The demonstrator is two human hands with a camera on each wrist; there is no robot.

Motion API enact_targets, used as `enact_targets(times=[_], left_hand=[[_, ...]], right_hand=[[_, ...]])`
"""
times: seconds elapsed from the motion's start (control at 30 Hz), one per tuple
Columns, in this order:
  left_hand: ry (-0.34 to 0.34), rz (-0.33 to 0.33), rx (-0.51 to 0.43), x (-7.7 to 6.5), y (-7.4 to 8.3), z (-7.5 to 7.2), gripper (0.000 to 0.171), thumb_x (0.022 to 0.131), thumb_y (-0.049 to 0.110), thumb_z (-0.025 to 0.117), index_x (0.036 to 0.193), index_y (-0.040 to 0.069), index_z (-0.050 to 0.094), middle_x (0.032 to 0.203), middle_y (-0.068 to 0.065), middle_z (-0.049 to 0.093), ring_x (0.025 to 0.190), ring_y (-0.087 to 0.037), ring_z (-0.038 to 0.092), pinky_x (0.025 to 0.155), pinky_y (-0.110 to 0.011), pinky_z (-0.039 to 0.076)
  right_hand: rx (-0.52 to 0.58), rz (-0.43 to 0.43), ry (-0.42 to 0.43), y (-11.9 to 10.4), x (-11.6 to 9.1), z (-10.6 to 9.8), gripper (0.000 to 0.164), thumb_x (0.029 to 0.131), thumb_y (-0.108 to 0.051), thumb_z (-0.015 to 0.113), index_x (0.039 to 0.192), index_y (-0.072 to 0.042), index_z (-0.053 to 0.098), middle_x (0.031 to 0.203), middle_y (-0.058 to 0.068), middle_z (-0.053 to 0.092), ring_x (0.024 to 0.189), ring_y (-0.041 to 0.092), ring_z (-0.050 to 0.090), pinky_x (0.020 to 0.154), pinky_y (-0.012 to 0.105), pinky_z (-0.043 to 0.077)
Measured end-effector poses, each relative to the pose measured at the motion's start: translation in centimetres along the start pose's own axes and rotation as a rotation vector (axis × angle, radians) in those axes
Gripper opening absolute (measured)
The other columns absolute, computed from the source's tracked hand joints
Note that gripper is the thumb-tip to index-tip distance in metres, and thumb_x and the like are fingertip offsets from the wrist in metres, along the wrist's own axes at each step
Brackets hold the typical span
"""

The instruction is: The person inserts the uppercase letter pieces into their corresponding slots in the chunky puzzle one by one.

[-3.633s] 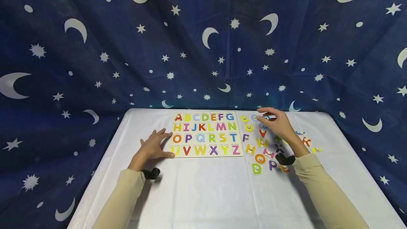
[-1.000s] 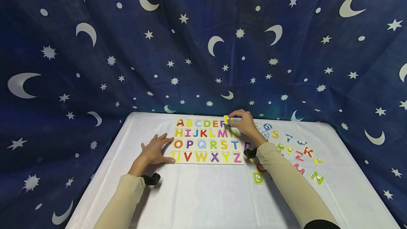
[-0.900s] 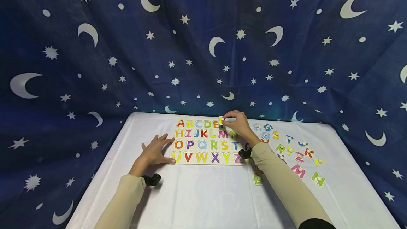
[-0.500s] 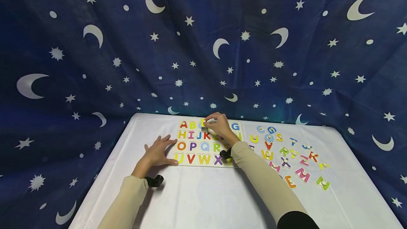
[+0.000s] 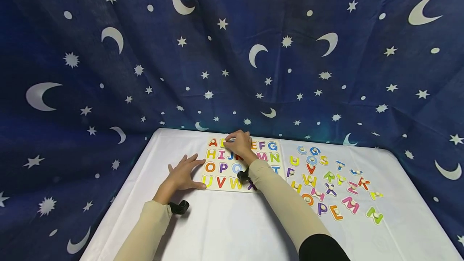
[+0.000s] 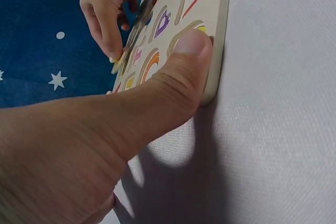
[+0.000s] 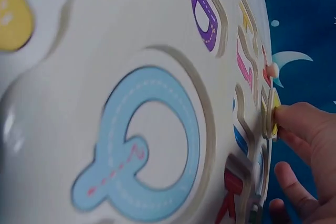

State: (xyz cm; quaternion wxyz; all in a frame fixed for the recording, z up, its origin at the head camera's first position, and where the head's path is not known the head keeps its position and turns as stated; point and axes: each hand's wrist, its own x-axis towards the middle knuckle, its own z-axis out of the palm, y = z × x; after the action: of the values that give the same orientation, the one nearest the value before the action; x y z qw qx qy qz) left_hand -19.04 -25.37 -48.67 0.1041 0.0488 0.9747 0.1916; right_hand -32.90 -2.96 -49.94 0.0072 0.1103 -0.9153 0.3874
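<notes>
The cream alphabet puzzle board point(image 5: 215, 174) lies at the back of the table, with rows of coloured letter recesses. In the head view my right hand point(image 5: 241, 145) pinches a yellow letter B puzzle piece point(image 5: 222, 143) over the top row, beside the A. The right wrist view shows the thumb and finger on this piece point(image 7: 275, 113), against the board's surface; whether it is fully seated I cannot tell. My left hand point(image 5: 182, 175) is spread at the board's left edge. Its thumb point(image 6: 178, 72) presses on the lower left corner in the left wrist view.
Several loose knobbed letters lie right of the board, among them a purple P point(image 5: 322, 208), an orange E point(image 5: 336, 212) and a green N point(image 5: 374, 215). A red A piece point(image 5: 212, 143) with a knob sits in the board. A starry blue cloth point(image 5: 232, 71) hangs behind.
My right hand has taken the yellow B from the loose letters and carried it left across the board's top row, lowering it beside the A. The left hand stays at the board's edge.
</notes>
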Motion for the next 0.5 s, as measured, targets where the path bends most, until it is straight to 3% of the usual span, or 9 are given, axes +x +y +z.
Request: enact_targets(times=[0.5], left_hand=[[0.008,-0.001,-0.002,-0.2,0.2,-0.1,0.101,0.066,0.055,0.093,0.153,0.023,0.052,0.166,-0.014,0.032,0.153,-0.049,0.017,0.101,-0.09,0.005]], right_hand=[[-0.129,0.007,0.01,-0.3,0.3,1.2,0.01,0.089,-0.032,0.081,0.091,-0.023,0.082,0.124,0.006,0.065,0.114,0.032,0.047,0.099,0.05,0.036]])
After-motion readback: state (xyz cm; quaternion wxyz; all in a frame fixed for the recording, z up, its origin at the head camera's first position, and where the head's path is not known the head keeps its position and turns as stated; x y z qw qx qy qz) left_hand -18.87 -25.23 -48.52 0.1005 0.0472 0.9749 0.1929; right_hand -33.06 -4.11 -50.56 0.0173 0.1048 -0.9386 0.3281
